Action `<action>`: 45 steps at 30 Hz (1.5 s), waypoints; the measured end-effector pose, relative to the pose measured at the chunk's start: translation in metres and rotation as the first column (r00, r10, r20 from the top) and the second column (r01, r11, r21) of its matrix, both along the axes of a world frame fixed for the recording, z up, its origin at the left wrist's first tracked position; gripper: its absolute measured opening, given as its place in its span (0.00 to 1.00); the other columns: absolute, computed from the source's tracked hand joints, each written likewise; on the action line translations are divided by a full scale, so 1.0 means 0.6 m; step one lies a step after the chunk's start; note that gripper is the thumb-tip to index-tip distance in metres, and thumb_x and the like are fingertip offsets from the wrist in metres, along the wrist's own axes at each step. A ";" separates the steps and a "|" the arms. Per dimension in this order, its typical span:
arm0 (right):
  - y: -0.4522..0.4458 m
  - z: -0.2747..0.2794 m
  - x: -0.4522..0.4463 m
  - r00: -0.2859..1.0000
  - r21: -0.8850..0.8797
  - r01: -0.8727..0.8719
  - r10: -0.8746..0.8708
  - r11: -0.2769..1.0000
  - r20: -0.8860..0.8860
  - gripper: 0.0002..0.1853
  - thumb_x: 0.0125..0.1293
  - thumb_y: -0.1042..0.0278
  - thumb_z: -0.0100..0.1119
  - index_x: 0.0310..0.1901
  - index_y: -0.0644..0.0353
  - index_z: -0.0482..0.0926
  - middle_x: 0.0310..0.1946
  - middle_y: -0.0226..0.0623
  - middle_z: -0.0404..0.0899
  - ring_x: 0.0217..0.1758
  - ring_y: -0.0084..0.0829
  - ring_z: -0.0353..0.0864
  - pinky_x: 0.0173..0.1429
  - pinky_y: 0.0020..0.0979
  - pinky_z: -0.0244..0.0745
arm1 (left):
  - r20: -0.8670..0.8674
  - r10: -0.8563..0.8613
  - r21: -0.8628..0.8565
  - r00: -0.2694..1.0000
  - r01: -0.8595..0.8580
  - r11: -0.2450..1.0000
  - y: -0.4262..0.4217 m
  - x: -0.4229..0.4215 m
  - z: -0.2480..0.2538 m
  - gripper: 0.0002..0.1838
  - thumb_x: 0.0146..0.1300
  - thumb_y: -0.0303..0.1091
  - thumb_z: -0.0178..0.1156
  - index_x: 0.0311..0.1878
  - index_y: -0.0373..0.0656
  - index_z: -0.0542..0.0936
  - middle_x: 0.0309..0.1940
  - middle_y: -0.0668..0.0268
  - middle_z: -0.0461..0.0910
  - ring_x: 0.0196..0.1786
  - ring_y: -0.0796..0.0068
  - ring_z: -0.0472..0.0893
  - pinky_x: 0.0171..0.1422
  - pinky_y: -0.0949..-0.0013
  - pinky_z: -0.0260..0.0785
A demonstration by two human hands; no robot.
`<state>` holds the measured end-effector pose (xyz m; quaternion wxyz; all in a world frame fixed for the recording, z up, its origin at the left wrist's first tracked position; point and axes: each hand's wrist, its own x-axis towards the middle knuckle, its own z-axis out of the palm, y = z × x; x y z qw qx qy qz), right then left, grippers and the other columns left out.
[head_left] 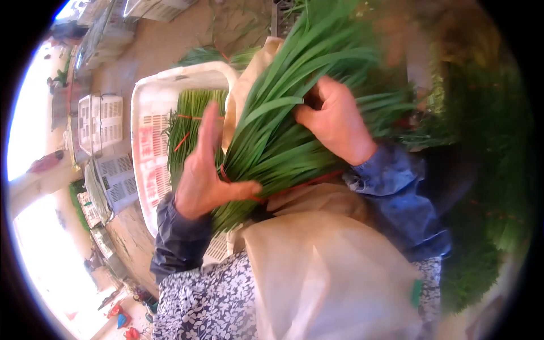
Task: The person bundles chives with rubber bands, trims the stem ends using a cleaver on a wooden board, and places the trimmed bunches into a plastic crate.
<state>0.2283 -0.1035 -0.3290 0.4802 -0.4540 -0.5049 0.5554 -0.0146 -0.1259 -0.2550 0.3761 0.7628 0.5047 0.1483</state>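
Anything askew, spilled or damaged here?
Nothing clearly spilled or damaged. Only mildly odd: the leafy bundle fans loosely around the right hand, looking untidier than the straight, tied bundle in the white crate.

I see the person's left hand (pixel 201 178), open, with its thumb against the long green leaves (pixel 283 133), near their red band (pixel 225 174). The right hand (pixel 340 122) has its fingers curled among these leaves. At the left, a white crate (pixel 140 122) contains another tied bundle (pixel 197 105). A pale cloth (pixel 334 266) covers the lap.
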 end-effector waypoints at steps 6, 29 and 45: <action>-0.006 0.052 0.016 0.995 0.235 0.079 -0.061 0.969 -0.085 0.15 0.59 0.84 0.63 0.49 0.65 0.79 0.42 0.35 0.84 0.45 0.23 0.80 0.53 0.29 0.76 | -0.155 -0.136 0.254 0.978 0.172 0.952 -0.039 0.014 0.023 0.58 0.37 0.33 0.78 0.74 0.31 0.57 0.58 0.44 0.75 0.56 0.47 0.79 0.59 0.58 0.72; -0.078 -0.043 0.171 0.910 0.305 -0.094 -0.042 0.948 0.412 0.20 0.75 0.62 0.48 0.64 0.60 0.66 0.61 0.40 0.71 0.60 0.31 0.71 0.65 0.34 0.67 | -0.064 -0.377 0.389 0.924 0.371 0.843 -0.001 0.046 0.036 0.18 0.48 0.25 0.72 0.43 0.36 0.78 0.44 0.53 0.76 0.41 0.55 0.79 0.45 0.62 0.73; -0.049 0.017 0.110 0.983 0.304 -0.180 0.157 0.936 0.097 0.12 0.66 0.75 0.64 0.49 0.65 0.75 0.43 0.42 0.82 0.39 0.27 0.82 0.46 0.29 0.79 | -0.129 -0.444 0.557 0.887 0.435 0.707 -0.054 0.009 -0.007 0.34 0.39 0.30 0.71 0.56 0.40 0.77 0.54 0.50 0.75 0.52 0.47 0.78 0.51 0.50 0.71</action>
